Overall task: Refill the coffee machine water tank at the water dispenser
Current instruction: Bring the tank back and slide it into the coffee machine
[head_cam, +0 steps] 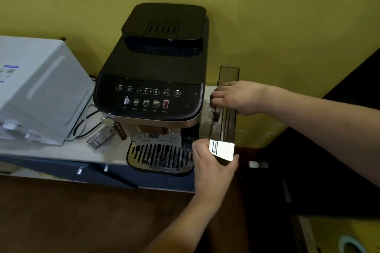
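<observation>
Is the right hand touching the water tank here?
Touching. The head view shows the right hand laid over the top edge of the water tank, fingers curled onto its rim with no gap visible.

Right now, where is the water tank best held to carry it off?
The water tank is long, narrow and smoky-clear. Grip it at both ends: left hand under the white-labelled front, right hand over the top rim from the right, keeping it level.

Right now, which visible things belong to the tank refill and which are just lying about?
In the job: water tank, coffee machine, left hand at the tank's front end, right hand on its top.

Lying about: white appliance, cables, clear plastic part.
</observation>
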Demonstrator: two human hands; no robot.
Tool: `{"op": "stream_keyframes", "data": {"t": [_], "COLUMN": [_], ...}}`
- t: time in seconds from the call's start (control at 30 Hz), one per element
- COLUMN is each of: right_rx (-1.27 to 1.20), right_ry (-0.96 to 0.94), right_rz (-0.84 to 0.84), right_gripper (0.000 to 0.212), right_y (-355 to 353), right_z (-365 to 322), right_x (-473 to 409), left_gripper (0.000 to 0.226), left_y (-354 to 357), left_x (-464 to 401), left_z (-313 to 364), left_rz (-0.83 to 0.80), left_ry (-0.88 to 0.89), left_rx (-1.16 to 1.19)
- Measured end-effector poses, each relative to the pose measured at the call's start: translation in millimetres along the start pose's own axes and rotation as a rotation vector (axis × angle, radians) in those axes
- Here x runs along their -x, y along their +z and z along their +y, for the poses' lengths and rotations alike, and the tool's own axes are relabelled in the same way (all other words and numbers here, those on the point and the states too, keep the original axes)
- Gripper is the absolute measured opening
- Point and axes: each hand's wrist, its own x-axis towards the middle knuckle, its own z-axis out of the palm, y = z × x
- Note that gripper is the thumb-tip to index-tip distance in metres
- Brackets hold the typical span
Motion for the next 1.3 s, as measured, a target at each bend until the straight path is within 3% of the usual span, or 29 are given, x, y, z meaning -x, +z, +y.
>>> {"op": "stream_keyframes", "data": {"t": [0.3, 0.5, 0.6, 0.7, 0.9, 1.0, 1.13, 1.3], "right_rx": [-0.108, -0.377, -0.533, -0.675, -0.992, -1.207, -1.400, -1.576], "right_ry": [0.061, 0.329, 0.427, 0.471, 0.465, 0.410, 0.372, 0.585], "right_rz": [0.016, -0.068, 0.121, 0.229, -0.084, -0.146, -0.184, -0.126], "right_gripper": [0.071, 0.090, 0.076, 0.045, 0.028, 0.027, 0.031, 0.042], "right_y": [45, 29, 2, -27, -35, -46, -66, -70], "right_z": [9, -21, -49, -93, -172, -201, -240, -277], "right_x": [-31, -16, 1, 9, -16, -51, -125, -231], "left_gripper": [0.070, 0.076, 0.068, 0.047, 0.028, 0.024, 0.035, 0.062], "left_y": [19, -6, -41, -86, -172, -214, -263, -299], "left_x": [-37, -37, -30, -28, -49, -67, -99, -142], "left_z": [-18, -21, -42, -77, -143, -166, -198, -239], "left_rz": [0.020, -0.162, -0.269, -0.333, -0.329, -0.289, -0.197, -0.251], "left_ry": [-0.059, -0.088, -0.034, -0.050, -0.194, -0.218, -0.201, -0.184], "left_rx": [-0.048, -0.047, -0.132, -0.233, -0.208, -0.212, -0.327, -0.521]}}
